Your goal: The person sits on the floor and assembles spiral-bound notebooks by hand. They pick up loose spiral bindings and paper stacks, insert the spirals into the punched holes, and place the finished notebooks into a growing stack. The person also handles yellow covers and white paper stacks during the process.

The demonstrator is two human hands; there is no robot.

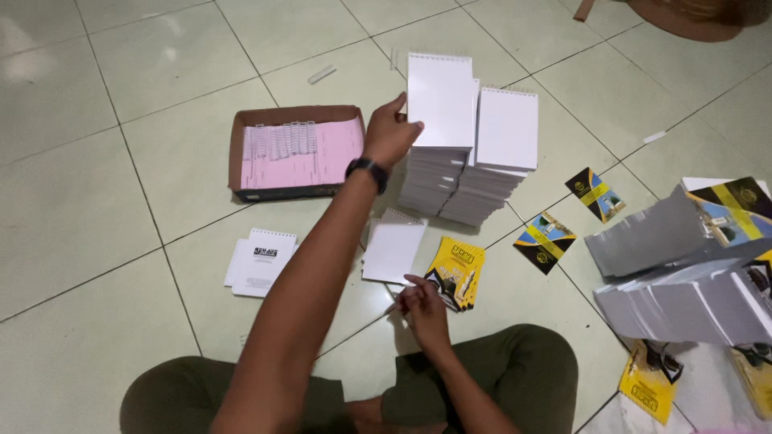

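The notepads [441, 100] on the tall stacks [462, 181] show plain white faces with pale wire binding along the top. The box [293, 153] is brown cardboard with a dark outer side, lined with pink sheets under silver-white wire coils [280, 141]. The booklet [456, 272] on the floor is bright yellow with black print. The covers [545, 241] nearby are black with yellow bands and blue pictures. The watch [367, 169] is black, the trousers [515, 370] olive green. The floor tiles [96, 201] are pale greenish-white with dark seams.
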